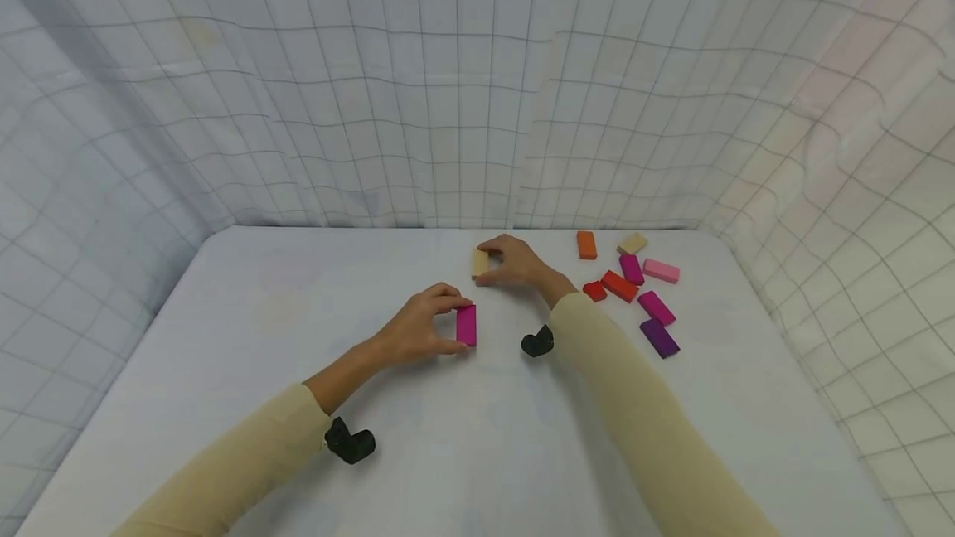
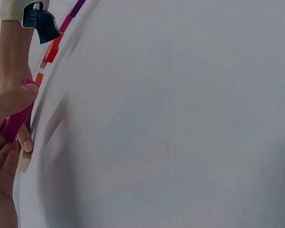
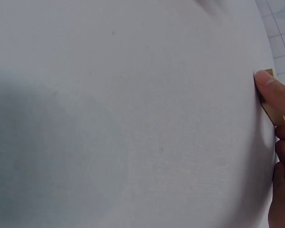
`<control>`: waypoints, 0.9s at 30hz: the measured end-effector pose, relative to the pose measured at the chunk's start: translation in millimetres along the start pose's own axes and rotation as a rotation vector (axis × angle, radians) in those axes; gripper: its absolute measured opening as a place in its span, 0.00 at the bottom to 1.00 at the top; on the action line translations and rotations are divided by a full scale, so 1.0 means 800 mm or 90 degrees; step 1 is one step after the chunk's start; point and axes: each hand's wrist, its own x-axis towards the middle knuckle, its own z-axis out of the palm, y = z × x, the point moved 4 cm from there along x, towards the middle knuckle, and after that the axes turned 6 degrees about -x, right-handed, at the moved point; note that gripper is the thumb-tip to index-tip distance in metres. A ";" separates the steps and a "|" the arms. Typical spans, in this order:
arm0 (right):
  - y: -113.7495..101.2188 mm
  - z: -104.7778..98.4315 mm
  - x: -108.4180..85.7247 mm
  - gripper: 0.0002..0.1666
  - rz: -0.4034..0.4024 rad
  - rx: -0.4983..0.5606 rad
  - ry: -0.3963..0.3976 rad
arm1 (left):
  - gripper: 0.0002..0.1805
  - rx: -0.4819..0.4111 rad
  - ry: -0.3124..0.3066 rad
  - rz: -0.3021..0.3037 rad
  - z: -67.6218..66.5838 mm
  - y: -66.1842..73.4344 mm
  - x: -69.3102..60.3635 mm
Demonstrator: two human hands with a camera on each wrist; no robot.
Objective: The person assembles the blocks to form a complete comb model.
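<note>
In the head view, my left hand pinches a magenta block by its two short ends, thumb at the near end and fingers at the far end. The left wrist view shows the same magenta block, with a shadow on the table apart from it. Farther back, my right hand grips a beige block between thumb and fingers, also end to end. In the right wrist view this beige block is at the right edge, against the white surface, partly covered by the thumb.
Several loose blocks lie at the back right: an orange block, a second beige block, a pink block, a red block and a purple block among them. Grid-patterned white cloth surrounds the white table.
</note>
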 end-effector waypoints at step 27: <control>0.007 0.000 -0.003 0.31 0.034 0.050 0.009 | 0.29 0.043 0.023 -0.055 0.005 -0.037 0.048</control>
